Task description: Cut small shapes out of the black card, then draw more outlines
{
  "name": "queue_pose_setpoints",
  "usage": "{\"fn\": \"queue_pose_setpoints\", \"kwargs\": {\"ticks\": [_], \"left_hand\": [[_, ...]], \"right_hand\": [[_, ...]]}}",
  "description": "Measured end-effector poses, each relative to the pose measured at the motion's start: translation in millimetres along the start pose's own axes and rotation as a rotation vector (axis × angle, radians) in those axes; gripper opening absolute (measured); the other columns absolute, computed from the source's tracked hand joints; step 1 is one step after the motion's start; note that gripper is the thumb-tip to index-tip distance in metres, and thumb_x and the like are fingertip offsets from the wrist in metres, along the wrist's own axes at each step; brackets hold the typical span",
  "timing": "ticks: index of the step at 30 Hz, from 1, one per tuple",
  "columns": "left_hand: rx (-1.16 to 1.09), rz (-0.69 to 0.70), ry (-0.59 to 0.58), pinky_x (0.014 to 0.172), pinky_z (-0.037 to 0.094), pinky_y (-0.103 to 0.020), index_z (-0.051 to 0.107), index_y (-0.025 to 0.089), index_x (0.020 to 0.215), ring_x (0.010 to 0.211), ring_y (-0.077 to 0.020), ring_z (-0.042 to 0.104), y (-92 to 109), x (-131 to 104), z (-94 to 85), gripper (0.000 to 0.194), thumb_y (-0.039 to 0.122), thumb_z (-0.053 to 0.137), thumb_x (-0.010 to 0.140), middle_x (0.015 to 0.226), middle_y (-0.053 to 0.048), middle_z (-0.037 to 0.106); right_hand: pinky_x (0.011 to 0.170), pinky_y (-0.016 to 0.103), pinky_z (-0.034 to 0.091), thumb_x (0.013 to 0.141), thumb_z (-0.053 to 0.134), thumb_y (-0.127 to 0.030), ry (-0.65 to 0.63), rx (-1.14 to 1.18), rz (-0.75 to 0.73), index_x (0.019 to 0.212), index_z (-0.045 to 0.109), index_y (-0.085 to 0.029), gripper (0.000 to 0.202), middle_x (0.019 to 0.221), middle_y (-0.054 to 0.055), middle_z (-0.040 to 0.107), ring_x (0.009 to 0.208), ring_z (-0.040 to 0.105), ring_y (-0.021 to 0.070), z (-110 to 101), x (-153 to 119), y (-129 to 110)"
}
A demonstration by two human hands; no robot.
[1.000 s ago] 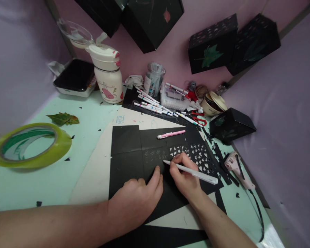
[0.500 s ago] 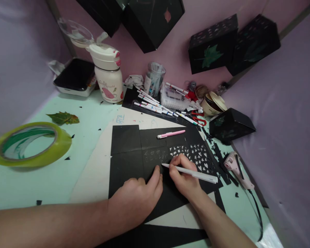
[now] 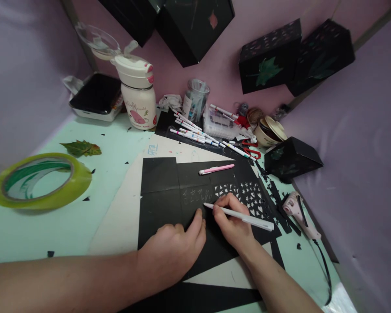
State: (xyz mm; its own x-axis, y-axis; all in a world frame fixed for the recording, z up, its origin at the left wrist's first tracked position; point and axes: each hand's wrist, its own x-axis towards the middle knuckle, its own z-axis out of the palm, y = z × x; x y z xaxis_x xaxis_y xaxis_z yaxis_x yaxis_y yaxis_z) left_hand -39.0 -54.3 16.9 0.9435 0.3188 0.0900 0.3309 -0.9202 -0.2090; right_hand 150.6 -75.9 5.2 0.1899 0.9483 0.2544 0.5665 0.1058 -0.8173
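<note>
My right hand (image 3: 233, 219) is closed around a white pen (image 3: 244, 216), its tip touching or just over a sheet of black paper (image 3: 159, 213). Faint pale shapes or characters are drawn just left of and above the tip. My left hand (image 3: 176, 245) rests on the same sheet, its index finger stretched out and pressed down near the pen tip, the other fingers partly curled and holding nothing. Small cut-out triangles, stars and hearts pattern the sheet's right part. Across its upper part lies a pink pen (image 3: 217, 169).
A roll of yellow-green tape (image 3: 81, 182) and a leaf (image 3: 82, 148) lie left. Markers (image 3: 195, 135), red-handled scissors (image 3: 254, 153) and a white bottle (image 3: 138, 104) stand or lie behind. At right are a black box (image 3: 293, 158) and a pink corded glue gun (image 3: 301, 215).
The white pen's tip has shifted very slightly up and left across the black paper. My left hand stays in place, and the whole view has moved a touch.
</note>
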Motion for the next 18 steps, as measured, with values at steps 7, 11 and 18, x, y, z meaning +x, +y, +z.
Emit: {"fn": "queue_pose_setpoints", "kwargs": {"ticks": [7,11,18], "left_hand": [[-0.01,0.002,0.009,0.037,0.039,-0.03,0.06,0.011,0.124,0.043,-0.0145,0.057,-0.5,0.4,-0.5,0.045,0.02,0.049,0.081,0.129,-0.021,0.059],[-0.009,-0.007,0.017,0.036,0.039,-0.03,0.06,0.012,0.124,0.043,-0.0147,0.057,-0.3,0.5,0.1,0.045,0.018,0.048,0.081,0.128,-0.02,0.06],[-0.003,0.001,0.004,0.037,0.04,-0.03,0.058,0.012,0.127,0.044,-0.0141,0.058,-0.7,-0.2,3.0,0.046,0.021,0.05,0.083,0.131,-0.02,0.058]], "right_hand": [[0.055,0.025,0.041,0.08,0.055,-0.015,-0.023,0.053,-0.013,0.066,0.044,-0.022,0.019,0.063,-0.003,0.054,0.057,0.052,0.0127,0.0,-0.1,0.4],[0.057,0.026,0.043,0.08,0.055,-0.014,0.004,0.071,-0.001,0.065,0.045,-0.022,0.019,0.064,-0.003,0.055,0.06,0.054,0.0133,-0.4,-1.7,2.7],[0.057,0.027,0.043,0.082,0.055,-0.013,0.186,0.198,-0.018,0.069,0.046,-0.022,0.018,0.065,-0.003,0.055,0.059,0.053,0.0129,-2.1,-2.7,4.3]]}}
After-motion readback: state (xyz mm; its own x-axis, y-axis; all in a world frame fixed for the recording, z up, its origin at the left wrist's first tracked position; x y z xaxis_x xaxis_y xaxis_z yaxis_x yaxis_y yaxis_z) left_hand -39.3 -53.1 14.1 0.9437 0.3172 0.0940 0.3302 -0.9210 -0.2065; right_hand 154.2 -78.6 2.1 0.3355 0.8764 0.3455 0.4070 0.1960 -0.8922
